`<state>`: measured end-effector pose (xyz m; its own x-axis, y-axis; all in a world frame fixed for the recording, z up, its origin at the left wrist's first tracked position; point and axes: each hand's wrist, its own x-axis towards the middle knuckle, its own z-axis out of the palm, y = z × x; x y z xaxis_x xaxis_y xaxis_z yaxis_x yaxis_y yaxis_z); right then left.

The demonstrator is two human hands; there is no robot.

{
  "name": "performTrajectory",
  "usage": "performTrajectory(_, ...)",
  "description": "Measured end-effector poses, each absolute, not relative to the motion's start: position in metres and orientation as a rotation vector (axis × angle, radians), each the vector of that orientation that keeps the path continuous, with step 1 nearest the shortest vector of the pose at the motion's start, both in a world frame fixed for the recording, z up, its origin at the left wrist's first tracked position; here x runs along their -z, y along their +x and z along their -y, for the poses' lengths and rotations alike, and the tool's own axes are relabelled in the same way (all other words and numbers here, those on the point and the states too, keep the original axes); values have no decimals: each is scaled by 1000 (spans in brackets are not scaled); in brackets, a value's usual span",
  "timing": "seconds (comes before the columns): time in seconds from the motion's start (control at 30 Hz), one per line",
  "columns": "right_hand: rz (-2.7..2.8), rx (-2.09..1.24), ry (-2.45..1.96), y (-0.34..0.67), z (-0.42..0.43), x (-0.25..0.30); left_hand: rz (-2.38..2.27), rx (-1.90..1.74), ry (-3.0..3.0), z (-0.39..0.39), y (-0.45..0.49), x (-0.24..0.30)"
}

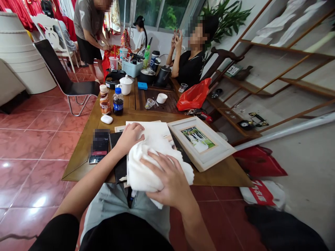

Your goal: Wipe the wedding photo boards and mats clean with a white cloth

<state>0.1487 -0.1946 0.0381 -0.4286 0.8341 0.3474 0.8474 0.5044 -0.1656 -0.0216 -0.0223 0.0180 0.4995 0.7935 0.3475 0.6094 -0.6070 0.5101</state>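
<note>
My right hand lies spread over a bunched white cloth and presses it down near the table's front edge. My left hand rests curled on a flat white sheet or frame back just above the cloth. A dark flat piece lies under them. A white picture frame with a photo of two people lies face up to the right of my hands.
A phone and a white earbud case lie left of my hands, with two bottles behind. Tea ware, a red bag and seated people fill the far side of the wooden table. A black chair stands left.
</note>
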Motion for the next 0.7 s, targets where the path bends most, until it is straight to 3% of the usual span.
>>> performTrajectory(0.37, 2161, 238, -1661, 206, 194, -24, -1185, -816, 2446, 27, -22, -21)
performTrajectory(0.7, 2372, 35, -1450, 157, 185, -41, -1152, -820, 2429, 24, -24, -18)
